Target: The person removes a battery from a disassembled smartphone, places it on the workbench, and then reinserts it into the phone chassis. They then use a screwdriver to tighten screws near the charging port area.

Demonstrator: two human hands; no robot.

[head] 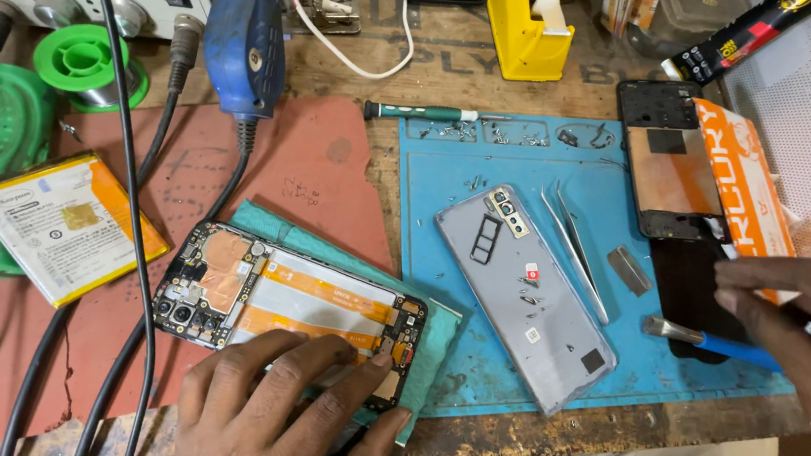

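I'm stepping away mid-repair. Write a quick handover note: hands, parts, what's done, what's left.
Left hand: flat on the lower edge of the opened phone, fingers spread, holding it down on the green mat.
Right hand: gripping the blue-handled brush over the blue work mat.
Done: grey back cover is off and lies on the blue mat; battery is out, lying left.
Left: battery and back cover not refitted. Tweezers lie beside the cover.

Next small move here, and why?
Probably bring the right hand with its blue-handled brush across to the opened phone. The left hand already pins that phone's lower edge on the green mat, its boards lie exposed, and the brush tip hangs over the blue mat, touching nothing.
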